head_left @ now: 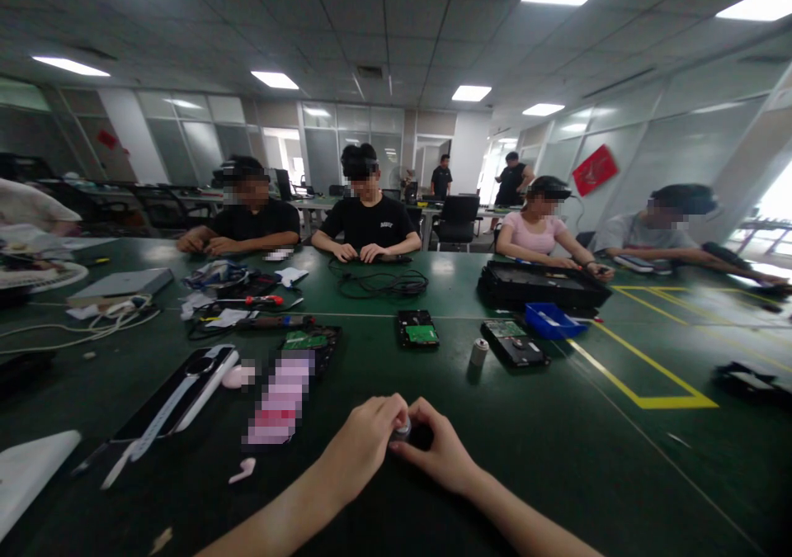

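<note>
Both my hands meet low in the middle of the head view, just above the green table (525,466). Between their fingertips sits a small round metallic object (402,431), partly covered. My left hand (373,435) is closed on its top and left side, with fingers bent together. From the right, my right hand (440,448) curls its thumb and index finger round it. A dark gap shows inside that curl. Beyond my hands stands a small silver cylinder (478,351), upright, beside an opened hard drive (520,351). Another drive with a green board (418,329) lies farther left.
A phone (281,400), a pink earbud (243,469), a white-edged device (186,392) and a green-board drive (309,341) lie at left. Cables (384,283), a blue bin (553,321) and a black case (541,286) sit farther back. Several people sit across the table.
</note>
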Tool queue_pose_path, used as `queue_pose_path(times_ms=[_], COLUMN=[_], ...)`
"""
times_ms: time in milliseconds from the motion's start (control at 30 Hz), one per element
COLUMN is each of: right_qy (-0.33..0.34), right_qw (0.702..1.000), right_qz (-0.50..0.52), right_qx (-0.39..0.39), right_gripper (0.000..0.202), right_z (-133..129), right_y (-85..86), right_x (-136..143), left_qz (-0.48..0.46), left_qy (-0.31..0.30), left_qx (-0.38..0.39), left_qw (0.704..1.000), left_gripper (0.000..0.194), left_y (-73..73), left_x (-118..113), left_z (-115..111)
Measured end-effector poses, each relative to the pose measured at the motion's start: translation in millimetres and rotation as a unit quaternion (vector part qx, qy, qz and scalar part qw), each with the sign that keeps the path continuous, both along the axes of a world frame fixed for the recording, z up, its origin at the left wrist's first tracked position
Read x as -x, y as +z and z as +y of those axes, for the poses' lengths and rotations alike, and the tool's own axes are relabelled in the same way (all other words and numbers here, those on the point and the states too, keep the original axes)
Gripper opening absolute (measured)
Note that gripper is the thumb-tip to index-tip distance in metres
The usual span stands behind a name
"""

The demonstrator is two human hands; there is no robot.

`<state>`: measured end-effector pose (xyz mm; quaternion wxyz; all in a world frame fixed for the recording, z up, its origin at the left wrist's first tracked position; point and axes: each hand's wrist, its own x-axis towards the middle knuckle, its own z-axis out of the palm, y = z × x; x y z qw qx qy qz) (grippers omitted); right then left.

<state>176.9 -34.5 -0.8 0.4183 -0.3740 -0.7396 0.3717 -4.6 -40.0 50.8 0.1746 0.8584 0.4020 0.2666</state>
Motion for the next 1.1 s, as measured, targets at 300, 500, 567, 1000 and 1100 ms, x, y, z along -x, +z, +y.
queue_pose_path(times_ms=[300, 500, 567, 1000, 1100], right_qy=[-0.002, -0.001, -0.001, 0.0, -0.002], right_qw=[1.0, 1.0, 1.0, 1.0, 1.0], right_qz=[-0.007, -0.011, -0.013, -0.01, -0.007], right_qx=[-0.008, -0.008, -0.007, 0.001, 0.0], right_gripper=[0.019, 0.02, 0.02, 0.022, 0.022], right_z=[0, 0, -1, -1, 0], right_y=[-1.5, -2.1, -1.3, 0.1, -0.7], right_x=[0, -1, -1, 0, 0], left_qz=[0.025, 0.034, 0.034, 0.004, 0.001], left_qy=[-0.038, -0.04, -0.04, -0.008, -0.009], left_qx=[-0.04, -0.047, -0.042, 0.001, 0.01], left_qw=[0.998, 0.998, 0.998, 1.0, 1.0], left_gripper=[0.038, 0.038, 0.039, 0.029, 0.028], left_y=[-9.1, -5.0, -3.5, 0.6, 1.6], left_x=[-3, 0, 1, 0, 0], left_z=[1, 1, 1, 4, 2])
